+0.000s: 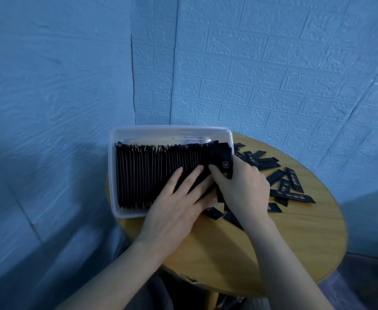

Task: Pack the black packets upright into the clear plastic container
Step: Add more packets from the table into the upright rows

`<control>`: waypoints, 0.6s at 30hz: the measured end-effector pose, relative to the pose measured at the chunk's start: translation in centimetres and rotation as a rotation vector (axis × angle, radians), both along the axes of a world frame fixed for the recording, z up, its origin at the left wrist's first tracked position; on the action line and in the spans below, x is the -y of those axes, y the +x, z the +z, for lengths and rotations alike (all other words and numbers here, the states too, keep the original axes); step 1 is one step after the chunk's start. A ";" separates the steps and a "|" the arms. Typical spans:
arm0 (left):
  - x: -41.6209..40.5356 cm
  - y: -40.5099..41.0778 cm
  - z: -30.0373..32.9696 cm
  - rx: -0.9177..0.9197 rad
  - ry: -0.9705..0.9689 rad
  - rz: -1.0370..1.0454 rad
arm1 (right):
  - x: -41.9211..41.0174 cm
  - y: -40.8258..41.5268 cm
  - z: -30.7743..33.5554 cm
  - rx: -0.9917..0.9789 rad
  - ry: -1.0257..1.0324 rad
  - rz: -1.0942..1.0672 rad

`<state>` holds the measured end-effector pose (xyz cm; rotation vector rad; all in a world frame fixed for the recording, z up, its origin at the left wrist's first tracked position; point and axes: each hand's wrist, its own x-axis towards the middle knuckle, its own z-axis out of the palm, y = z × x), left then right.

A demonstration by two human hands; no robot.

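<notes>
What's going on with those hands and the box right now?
Left hand flat on the packed row. Right hand grips a packet at the box's right end. Loose packets wait on the table. Nothing in the way.

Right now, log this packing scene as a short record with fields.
container: clear plastic container on the round wooden table, at its left edge
packed row: black packets upright, filling most of its length
left hand: fingers flat on the row
right hand: gripping a bunch of packets at the row's right end
loose packets: scattered on the table, right of the container
</notes>
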<state>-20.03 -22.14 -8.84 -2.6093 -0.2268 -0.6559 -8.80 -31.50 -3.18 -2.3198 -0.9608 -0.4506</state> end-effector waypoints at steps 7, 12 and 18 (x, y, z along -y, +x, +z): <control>-0.1 0.0 -0.3 0.040 0.005 0.000 | 1.2 -0.2 -0.1 -0.036 0.222 0.028; -0.1 0.0 -0.4 0.045 0.004 -0.013 | 0.8 -0.4 0.0 0.062 0.225 -0.011; 0.2 -0.1 -0.2 0.072 -0.021 -0.040 | 0.4 -0.6 0.6 0.067 0.024 -0.141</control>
